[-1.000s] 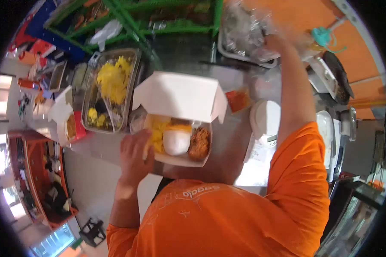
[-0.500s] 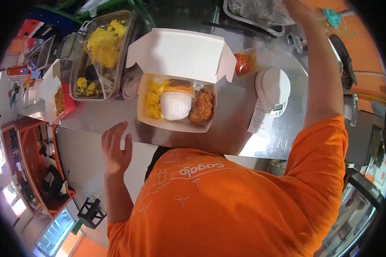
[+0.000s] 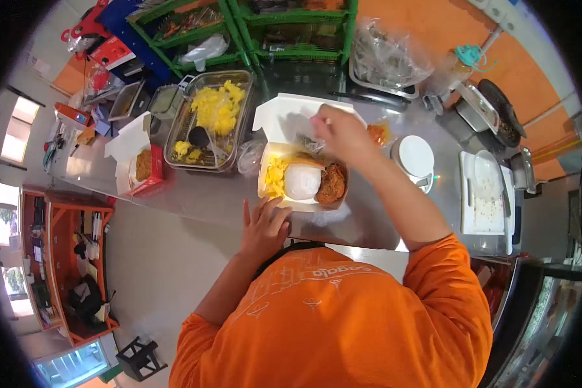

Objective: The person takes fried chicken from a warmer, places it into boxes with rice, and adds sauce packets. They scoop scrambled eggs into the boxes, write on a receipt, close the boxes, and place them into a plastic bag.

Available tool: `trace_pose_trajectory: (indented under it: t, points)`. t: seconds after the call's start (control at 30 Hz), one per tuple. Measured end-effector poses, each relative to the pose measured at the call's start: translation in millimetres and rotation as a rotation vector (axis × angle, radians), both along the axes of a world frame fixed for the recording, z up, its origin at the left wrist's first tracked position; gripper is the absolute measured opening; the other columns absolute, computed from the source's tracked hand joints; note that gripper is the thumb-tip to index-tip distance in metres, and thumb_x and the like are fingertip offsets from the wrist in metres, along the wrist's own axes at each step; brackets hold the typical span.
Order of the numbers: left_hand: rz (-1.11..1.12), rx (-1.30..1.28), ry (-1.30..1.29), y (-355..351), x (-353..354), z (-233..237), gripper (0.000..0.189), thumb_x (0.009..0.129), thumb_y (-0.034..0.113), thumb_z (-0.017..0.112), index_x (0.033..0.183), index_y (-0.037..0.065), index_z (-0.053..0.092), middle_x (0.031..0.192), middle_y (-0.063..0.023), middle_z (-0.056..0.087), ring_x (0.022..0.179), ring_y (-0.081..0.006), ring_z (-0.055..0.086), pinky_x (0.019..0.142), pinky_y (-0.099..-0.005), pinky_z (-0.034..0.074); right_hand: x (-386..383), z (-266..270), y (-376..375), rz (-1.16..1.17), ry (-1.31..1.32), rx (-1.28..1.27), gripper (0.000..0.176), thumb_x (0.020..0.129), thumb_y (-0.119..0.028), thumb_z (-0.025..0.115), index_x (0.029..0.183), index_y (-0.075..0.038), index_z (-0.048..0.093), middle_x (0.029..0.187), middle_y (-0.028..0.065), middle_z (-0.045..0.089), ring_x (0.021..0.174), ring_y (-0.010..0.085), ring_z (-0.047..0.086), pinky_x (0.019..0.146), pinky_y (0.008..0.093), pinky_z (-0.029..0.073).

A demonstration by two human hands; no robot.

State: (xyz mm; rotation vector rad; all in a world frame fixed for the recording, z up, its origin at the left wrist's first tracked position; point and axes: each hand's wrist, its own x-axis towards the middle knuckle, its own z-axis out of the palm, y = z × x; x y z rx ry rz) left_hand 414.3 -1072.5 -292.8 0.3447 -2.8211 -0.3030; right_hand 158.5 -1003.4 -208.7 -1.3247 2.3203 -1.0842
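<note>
An open white food box [image 3: 263,192] stands near the front edge of the metal table. Inside it are yellow scrambled food [image 3: 276,176], a white rounded mound [image 3: 302,182] and a brown fried piece [image 3: 331,183]. My left hand [image 3: 266,223] lies at the box's front left corner with its fingers apart. Over the box and its raised lid [image 3: 276,121], my right hand [image 3: 343,132] is closed in a pinch. A small clear packet [image 3: 312,143] hangs or lies just below its fingers; whether they hold it I cannot make out.
A clear tray [image 3: 172,145] of yellow food with a dark spoon and a second open box [image 3: 124,169] stand left. To the right are a white scale [image 3: 415,155], an orange packet [image 3: 378,134] and a white cutting board [image 3: 467,194]. Green racks [image 3: 291,52] and a bagged tray [image 3: 388,64] stand behind.
My right hand has come from the bagged tray at the back to above the food box. My left hand has moved to the box's front corner. The view has shifted and shows more table.
</note>
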Motion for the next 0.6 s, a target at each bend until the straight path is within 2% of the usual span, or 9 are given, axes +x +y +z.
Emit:
trace_pose_trajectory:
  t: [0.07, 0.1, 0.17, 0.2, 0.33, 0.43, 0.5, 0.57, 0.6]
  points:
    - [0.006, 0.033, -0.005, 6.1, 0.3, 1.5, 0.030, 0.076, 0.023, 0.057, 0.106, 0.017, 0.058, 0.119, -0.0059, 0.047, 0.119, -0.0261, 0.038, 0.103, -0.0553, 0.014, 14.0, -13.5, 2.5, 0.219, 0.557, -0.143, 0.013, 0.079, -0.017, 0.056, 0.087, -0.006, 0.054, 0.083, 0.0098, 0.060, 0.074, 0.0258, 0.061, 0.065, 0.0376, 0.048]
    - [0.012, 0.051, -0.002, 9.7, 2.6, 0.9, 0.030, 0.077, 0.023, 0.057, 0.106, 0.017, 0.057, 0.119, -0.0062, 0.047, 0.119, -0.0266, 0.038, 0.103, -0.0552, 0.014, 25.5, -24.9, 4.3, 0.275, 0.604, -0.065, 0.017, 0.078, -0.023, 0.055, 0.087, -0.009, 0.055, 0.081, 0.0100, 0.058, 0.073, 0.0292, 0.060, 0.066, 0.0418, 0.048]
    - [0.014, 0.074, 0.011, 11.3, 2.7, 0.1, 0.030, 0.077, 0.024, 0.057, 0.107, 0.016, 0.057, 0.119, -0.0068, 0.046, 0.119, -0.0275, 0.038, 0.103, -0.0548, 0.013, 46.3, -42.0, 7.9, 0.305, 0.616, 0.209, 0.018, 0.081, -0.024, 0.050, 0.092, -0.010, 0.054, 0.083, 0.0102, 0.059, 0.076, 0.0287, 0.061, 0.064, 0.0403, 0.048]
    - [0.013, 0.053, 0.007, 13.5, 2.8, 0.7, 0.032, 0.078, 0.025, 0.056, 0.108, 0.014, 0.057, 0.120, -0.0077, 0.046, 0.119, -0.0288, 0.037, 0.103, -0.0548, 0.013, 53.8, -50.6, 10.3, 0.303, 0.490, 0.244, 0.021, 0.084, -0.025, 0.048, 0.097, -0.010, 0.054, 0.089, 0.0102, 0.060, 0.080, 0.0284, 0.061, 0.069, 0.0405, 0.047]
    - [0.000, -0.011, 0.021, 10.8, 3.6, -2.7, 0.038, 0.078, 0.026, 0.056, 0.112, 0.011, 0.054, 0.126, -0.0099, 0.040, 0.122, -0.0306, 0.032, 0.102, -0.0558, 0.014, 58.1, -52.7, 12.1, 0.148, 0.306, 0.245, 0.028, 0.085, -0.027, 0.049, 0.104, -0.008, 0.054, 0.094, 0.0114, 0.062, 0.086, 0.0295, 0.060, 0.083, 0.0417, 0.041]
    - [0.077, 0.077, -0.055, 13.2, 1.7, 19.5, 0.044, 0.077, 0.025, 0.058, 0.117, 0.011, 0.049, 0.130, -0.0117, 0.035, 0.124, -0.0319, 0.030, 0.102, -0.0559, 0.015, 57.1, -23.8, 37.2, -0.021, 0.289, -0.247, 0.026, 0.083, -0.025, 0.054, 0.099, -0.005, 0.057, 0.092, 0.0128, 0.062, 0.086, 0.0304, 0.059, 0.080, 0.0394, 0.043]
    - [0.075, 0.081, -0.008, 8.0, 6.4, 22.4, 0.046, 0.076, 0.023, 0.059, 0.119, 0.011, 0.047, 0.131, -0.0127, 0.033, 0.124, -0.0325, 0.029, 0.102, -0.0558, 0.016, 47.1, -9.8, 81.6, -0.227, 0.141, -0.317, 0.027, 0.081, -0.025, 0.059, 0.096, -0.003, 0.059, 0.093, 0.0140, 0.061, 0.085, 0.0308, 0.059, 0.078, 0.0374, 0.045]
    - [0.062, 0.110, 0.018, 2.6, 13.7, 23.8, 0.048, 0.076, 0.020, 0.060, 0.120, 0.011, 0.045, 0.131, -0.0134, 0.032, 0.124, -0.0329, 0.029, 0.102, -0.0562, 0.016, 30.5, -34.8, 138.1, -0.418, 0.089, -0.258, 0.027, 0.080, -0.022, 0.060, 0.097, -0.002, 0.059, 0.092, 0.0143, 0.060, 0.086, 0.0305, 0.058, 0.076, 0.0374, 0.046]
    - [0.057, 0.137, 0.026, 0.0, 16.2, 24.2, 0.048, 0.075, 0.018, 0.061, 0.120, 0.011, 0.045, 0.131, -0.0136, 0.033, 0.124, -0.0331, 0.029, 0.101, -0.0566, 0.017, 24.1, -53.2, 170.0, -0.475, 0.103, -0.106, 0.026, 0.078, -0.018, 0.062, 0.098, -0.003, 0.059, 0.092, 0.0133, 0.060, 0.086, 0.0299, 0.058, 0.077, 0.0392, 0.046]
